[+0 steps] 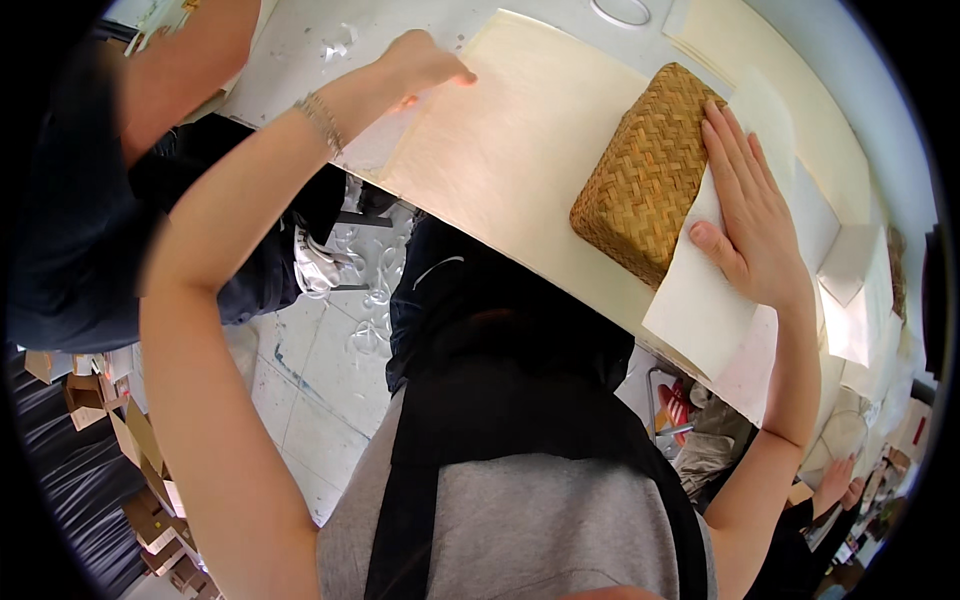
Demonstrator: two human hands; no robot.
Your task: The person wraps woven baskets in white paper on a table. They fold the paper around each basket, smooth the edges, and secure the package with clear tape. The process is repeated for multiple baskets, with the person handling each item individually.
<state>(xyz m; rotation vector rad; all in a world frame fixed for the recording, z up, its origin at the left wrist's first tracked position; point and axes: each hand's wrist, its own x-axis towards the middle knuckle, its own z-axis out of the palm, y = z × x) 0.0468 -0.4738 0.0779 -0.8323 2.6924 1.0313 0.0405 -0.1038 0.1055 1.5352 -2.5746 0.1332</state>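
Right hand (752, 218) lies flat, fingers spread, pressing white paper (705, 300) against the woven box (645, 170) near the table edge (520, 258). Farther off, left hand (425, 62), fingers extended, pins the cream sheet (510, 140). Overhanging paper could likely slide off if pressure eases.

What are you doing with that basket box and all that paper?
A person stands at a white table with a big cream sheet of paper spread on it. The left hand rests on the far corner of that sheet. The right hand presses a smaller white sheet against the side of a woven straw box that sits on the cream sheet. More pale sheets lie farther along the table.
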